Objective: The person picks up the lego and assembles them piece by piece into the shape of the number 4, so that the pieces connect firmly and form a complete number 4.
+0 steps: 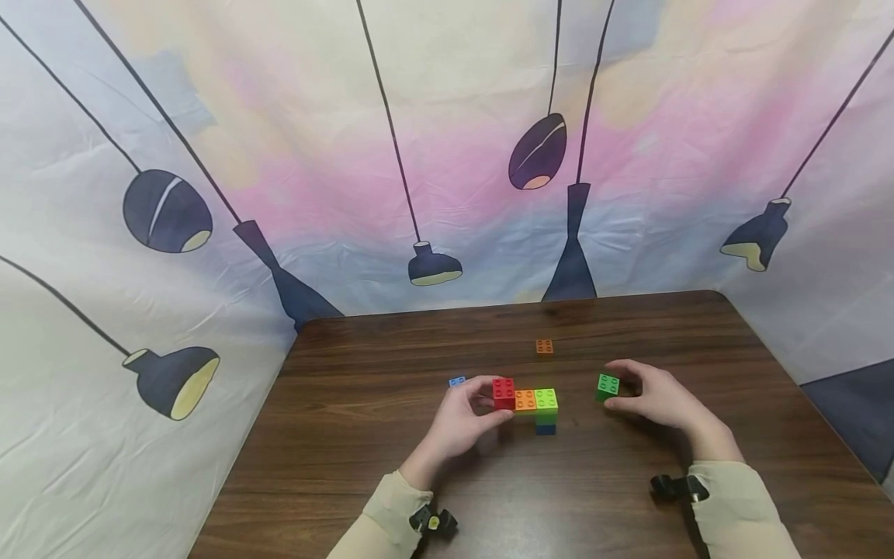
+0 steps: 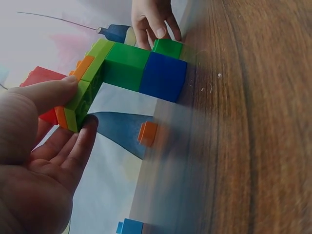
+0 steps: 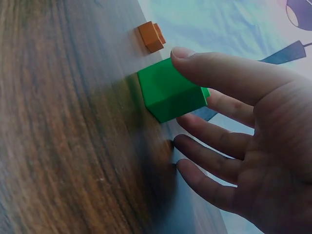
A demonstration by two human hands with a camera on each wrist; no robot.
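brick assembly, long axis crosswise (studs up), pinched by left hand; right hand pinches green block.

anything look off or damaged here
No damage stands out. The block build looks lopsided: its end with the red brick overhangs, the blue brick sitting under the opposite end. The left hand grips the overhang.

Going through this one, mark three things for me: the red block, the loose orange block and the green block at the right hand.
Red block (image 1: 504, 386): head view, on its studded top.
Loose orange block (image 1: 545, 346): head view, on its studded top.
Green block (image 3: 166, 84): right wrist view, on its smooth side.
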